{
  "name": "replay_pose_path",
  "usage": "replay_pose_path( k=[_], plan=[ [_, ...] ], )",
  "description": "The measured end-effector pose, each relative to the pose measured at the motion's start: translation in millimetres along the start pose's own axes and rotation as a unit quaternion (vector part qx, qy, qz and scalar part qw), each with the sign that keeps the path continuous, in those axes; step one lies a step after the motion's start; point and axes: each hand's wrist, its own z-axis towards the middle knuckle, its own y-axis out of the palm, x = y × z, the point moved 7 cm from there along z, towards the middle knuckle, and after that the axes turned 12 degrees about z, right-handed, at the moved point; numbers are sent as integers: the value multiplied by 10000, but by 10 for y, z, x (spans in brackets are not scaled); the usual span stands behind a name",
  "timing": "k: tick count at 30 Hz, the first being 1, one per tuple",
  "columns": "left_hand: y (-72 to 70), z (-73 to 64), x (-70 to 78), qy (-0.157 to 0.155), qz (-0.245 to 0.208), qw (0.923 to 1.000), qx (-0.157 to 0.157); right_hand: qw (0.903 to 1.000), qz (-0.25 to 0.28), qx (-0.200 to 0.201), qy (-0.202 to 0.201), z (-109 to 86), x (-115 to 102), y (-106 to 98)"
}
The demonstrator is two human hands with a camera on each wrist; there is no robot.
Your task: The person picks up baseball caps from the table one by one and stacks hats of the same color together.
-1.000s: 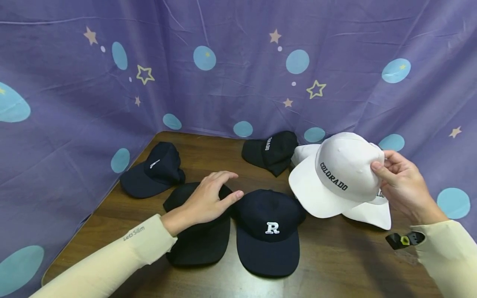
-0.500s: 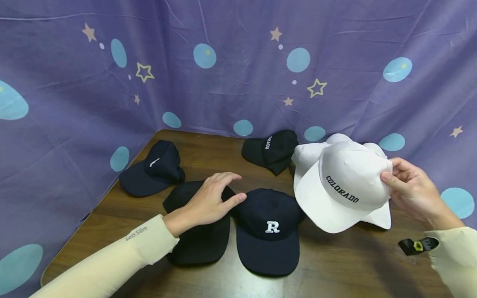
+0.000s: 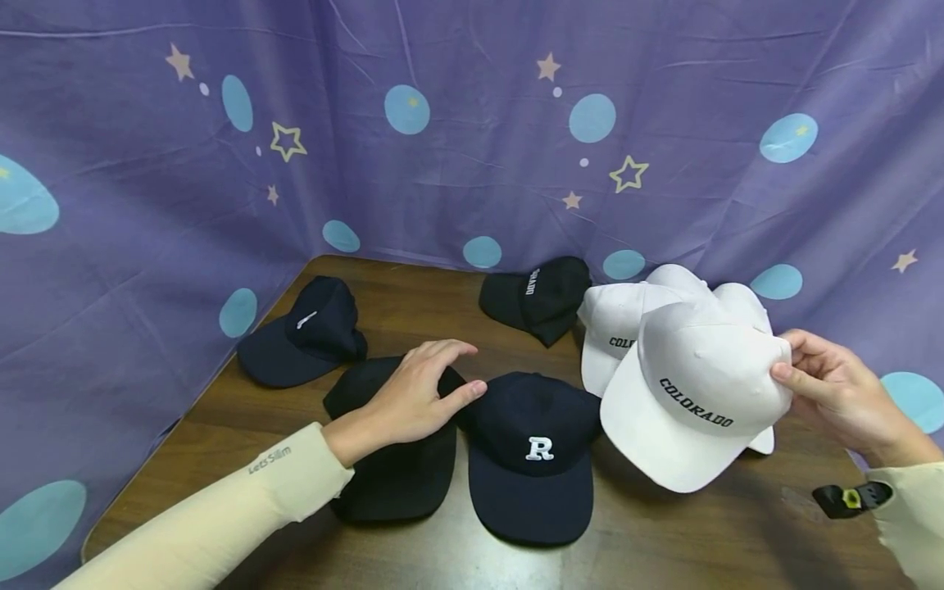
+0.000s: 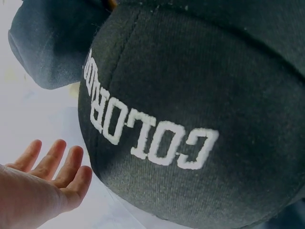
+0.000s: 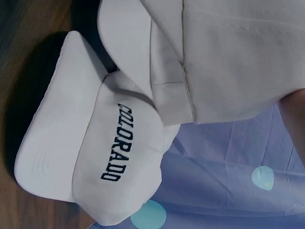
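Note:
My right hand [image 3: 841,393] pinches the side of a white baseball cap [image 3: 696,360] marked COLORADO and holds it up, brim toward the lower left. In the right wrist view, the held cap [image 5: 238,62] fills the top right, with a white COLORADO cap [image 5: 52,138] lying on the table below it. My left hand [image 3: 413,397] hovers with loosely spread fingers over a black cap [image 3: 401,475] at the front and holds nothing. White COLORADO lettering shows on that black cap [image 4: 228,95] in the left wrist view, where the left hand [image 4: 43,191] lies beside it.
White caps [image 3: 608,307] sit behind the held one. A navy cap [image 3: 531,512] with a white R lies front centre. Another navy cap [image 3: 283,352] is at the left, and a black cap [image 3: 564,295] at the back. Purple cloth [image 3: 472,188] walls the wooden table [image 3: 413,295].
My right hand has drawn the white cap toward me and slightly right, uncovering more of the white caps behind. The left hand has hardly moved.

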Motion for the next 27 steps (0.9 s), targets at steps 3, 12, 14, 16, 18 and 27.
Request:
replay_pose_path(
  k=[3,12,14,16,18,27],
  plan=[
    [1,4,9,11,-3,10000,-17,9985,-447,-36,309,-36,21,0],
    [-1,12,13,9,8,10000,-15,9885,-987,-380,1085,-142,137,-30],
    [-2,14,16,14,10,10000,-20,9879,-874,-487,1183,-163,176,-48],
    [-2,17,17,9,13,10000,-23,9875,-660,-668,1266,-180,224,-59],
    [1,20,15,-2,18,10000,-26,9860,-371,-901,1356,-189,277,-62],
    [8,28,31,28,28,10000,-18,9714,185,-1375,1928,-216,506,-118]
  ],
)
